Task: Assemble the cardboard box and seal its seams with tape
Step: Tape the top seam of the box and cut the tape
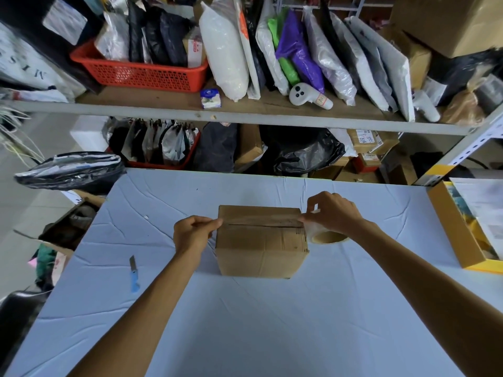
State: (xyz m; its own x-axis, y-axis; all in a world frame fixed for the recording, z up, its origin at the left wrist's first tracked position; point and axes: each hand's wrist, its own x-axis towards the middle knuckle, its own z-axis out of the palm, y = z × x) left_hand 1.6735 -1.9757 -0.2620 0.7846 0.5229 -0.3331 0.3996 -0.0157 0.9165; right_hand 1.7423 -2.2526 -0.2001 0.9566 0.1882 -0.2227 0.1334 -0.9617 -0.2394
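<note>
Light: soft, even, moderately bright from above; your worktop (272, 336) shows pale with no hot spots. Shadows: a thin one at the near foot of the cardboard box (261, 248); heavy dark beneath the shelf (245, 115). Glare: dull sheen on the black bag (70, 170). Distortion: you get wide-angle bowing, the shelf edge curving. Focus: centre crisp, borders soft.

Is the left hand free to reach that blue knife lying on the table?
Probably not yet: the left hand pinches the tape end at the edge of the box. Nothing lies between it and the knife, though.
</note>
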